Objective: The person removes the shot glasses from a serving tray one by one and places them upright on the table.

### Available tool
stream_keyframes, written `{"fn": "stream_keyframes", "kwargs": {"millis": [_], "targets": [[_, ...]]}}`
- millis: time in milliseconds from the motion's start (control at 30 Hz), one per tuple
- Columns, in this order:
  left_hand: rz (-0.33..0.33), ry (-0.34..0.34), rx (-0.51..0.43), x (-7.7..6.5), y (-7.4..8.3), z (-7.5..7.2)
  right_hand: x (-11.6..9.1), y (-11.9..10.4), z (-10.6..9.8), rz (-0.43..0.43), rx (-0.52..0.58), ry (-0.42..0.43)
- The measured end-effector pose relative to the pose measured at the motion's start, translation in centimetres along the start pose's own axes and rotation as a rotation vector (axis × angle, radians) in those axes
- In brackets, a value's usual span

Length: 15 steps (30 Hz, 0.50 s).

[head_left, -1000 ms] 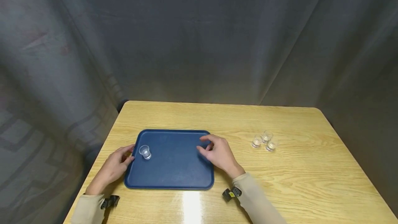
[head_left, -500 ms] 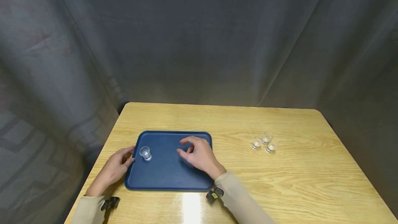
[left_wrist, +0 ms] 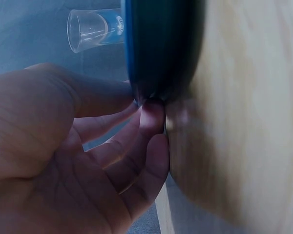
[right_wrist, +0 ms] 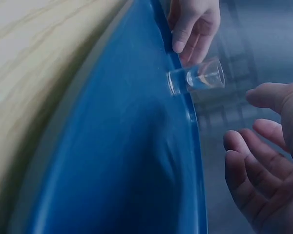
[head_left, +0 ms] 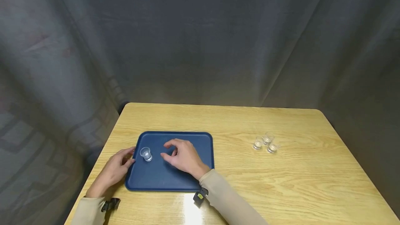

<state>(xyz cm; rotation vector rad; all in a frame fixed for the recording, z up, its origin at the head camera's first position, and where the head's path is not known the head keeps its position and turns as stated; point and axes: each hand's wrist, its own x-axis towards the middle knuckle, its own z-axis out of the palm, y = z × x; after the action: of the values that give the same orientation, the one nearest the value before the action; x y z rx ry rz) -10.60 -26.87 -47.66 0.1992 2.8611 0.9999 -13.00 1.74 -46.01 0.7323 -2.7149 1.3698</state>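
Note:
A small clear shot glass (head_left: pixel 146 154) stands upright on the left part of a blue tray (head_left: pixel 175 183). My left hand (head_left: pixel 114 167) is at the tray's left edge. In the left wrist view its thumb (left_wrist: pixel 105 95) lies against the rim from above, and the fingertips (left_wrist: pixel 152 114) sit at the rim's underside, pinching it. Over the middle of the tray hovers my right hand (head_left: pixel 184 157), thumb and fingers apart with nothing between them. It is to the right of the shot glass, not touching it; the right wrist view shows the gap.
Three more clear shot glasses (head_left: pixel 266 142) stand close together on the wooden table (head_left: pixel 297 176), right of the tray. A grey curtain (head_left: pixel 200 44) hangs behind the table and along its left side.
My right hand has moved left across the tray, from its right edge to the middle, closer to the shot glass. My left hand and the glasses have stayed in place.

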Motion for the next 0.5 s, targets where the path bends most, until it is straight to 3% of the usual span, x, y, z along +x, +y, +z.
{"fn": "stream_keyframes", "kwargs": {"millis": [500], "targets": [[-0.027, -0.020, -0.016, 0.1, 0.2, -0.1, 1.7, -1.8, 2.5, 0.049, -0.163, -0.062]]}}
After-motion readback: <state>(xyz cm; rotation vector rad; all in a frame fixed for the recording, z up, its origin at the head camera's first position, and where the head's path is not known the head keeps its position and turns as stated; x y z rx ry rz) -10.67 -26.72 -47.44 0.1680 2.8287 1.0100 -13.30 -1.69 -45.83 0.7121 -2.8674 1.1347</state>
